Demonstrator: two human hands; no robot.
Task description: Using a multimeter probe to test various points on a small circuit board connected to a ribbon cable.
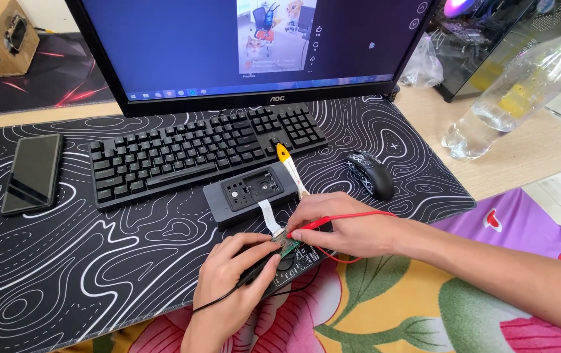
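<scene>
My left hand (228,278) grips a black probe (257,269) with a black lead, its tip on a small green circuit board (288,246). In my right hand (342,225) is a red probe (310,227) with a red wire, its tip touching the same board. The board lies on top of a black multimeter (293,265) at the mat's near edge. A white ribbon cable (269,216) runs from the board to a dark grey device case (249,193) just behind. A yellow-handled tool (290,168) rests across that case.
A black keyboard (205,153) and a monitor (254,46) stand behind on a black patterned desk mat (84,248). A phone (32,173) lies left, a black mouse (372,174) right. A clear plastic bottle (515,91) lies far right. Flowered cloth (391,307) covers the foreground.
</scene>
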